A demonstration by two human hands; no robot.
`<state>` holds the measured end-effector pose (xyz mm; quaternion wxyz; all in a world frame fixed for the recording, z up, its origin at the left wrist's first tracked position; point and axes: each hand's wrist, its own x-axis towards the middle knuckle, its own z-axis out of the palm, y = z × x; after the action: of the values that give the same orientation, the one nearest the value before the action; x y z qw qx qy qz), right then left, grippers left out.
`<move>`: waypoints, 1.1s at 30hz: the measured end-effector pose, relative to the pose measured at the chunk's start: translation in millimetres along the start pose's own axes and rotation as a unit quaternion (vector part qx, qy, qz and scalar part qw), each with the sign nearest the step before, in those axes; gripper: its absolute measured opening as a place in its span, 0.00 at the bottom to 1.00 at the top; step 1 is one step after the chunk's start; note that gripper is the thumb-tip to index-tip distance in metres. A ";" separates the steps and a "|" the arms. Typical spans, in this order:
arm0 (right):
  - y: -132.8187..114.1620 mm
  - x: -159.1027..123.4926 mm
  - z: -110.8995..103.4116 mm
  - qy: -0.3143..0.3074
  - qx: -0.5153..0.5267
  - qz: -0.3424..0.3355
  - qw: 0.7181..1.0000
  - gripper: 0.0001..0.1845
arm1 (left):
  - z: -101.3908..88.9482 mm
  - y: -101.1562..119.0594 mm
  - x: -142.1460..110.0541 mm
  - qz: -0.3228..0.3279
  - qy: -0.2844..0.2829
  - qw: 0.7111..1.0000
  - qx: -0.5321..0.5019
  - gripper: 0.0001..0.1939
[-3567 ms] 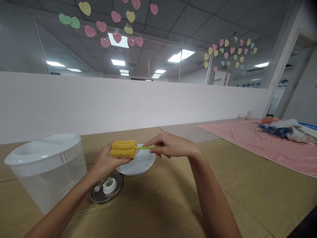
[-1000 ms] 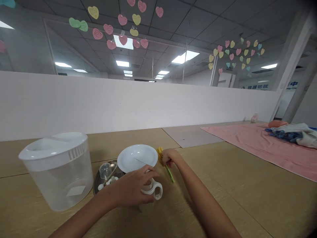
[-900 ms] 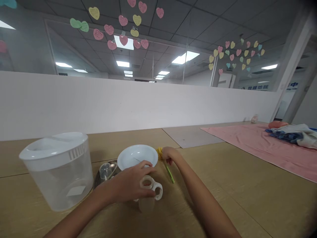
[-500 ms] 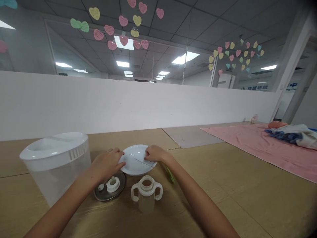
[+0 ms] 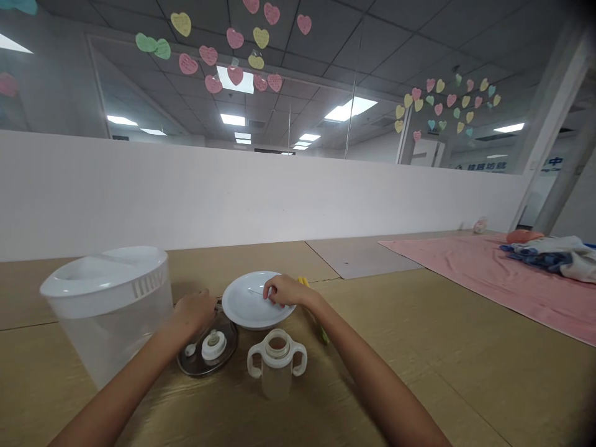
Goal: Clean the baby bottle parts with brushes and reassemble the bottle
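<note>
Right hand (image 5: pixel 285 290) rests, fingers curled, on the right of a round white plastic plate (image 5: pixel 244 302); left hand (image 5: pixel 190 312), left of the plate, meets a round steel-rimmed glass lid (image 5: pixel 198 366); any grip cannot be told.

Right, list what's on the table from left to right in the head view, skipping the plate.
Plastic container → steel tray → two-handled cup → sponge brush
</note>
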<state>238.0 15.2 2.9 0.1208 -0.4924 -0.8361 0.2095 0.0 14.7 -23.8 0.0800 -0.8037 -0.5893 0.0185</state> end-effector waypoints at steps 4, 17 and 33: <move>-3.2 1.2 -6.8 0.026 0.101 -0.011 0.995 0.18 | -4.9 10.1 -5.3 0.037 0.024 0.996 0.072 0.15; -17.7 -16.0 -32.1 0.087 0.462 -0.088 0.878 0.16 | 0.4 7.3 -3.3 0.078 0.052 0.994 0.048 0.14; -31.3 -20.9 -38.5 0.142 0.467 -0.107 0.866 0.19 | -56.6 18.6 -29.0 -0.061 0.071 0.994 0.056 0.13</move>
<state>239.6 -7.5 51.6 0.4760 -0.3105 -0.6618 0.4890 15.8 -24.4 27.4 0.1673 -0.7598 -0.6282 -0.0110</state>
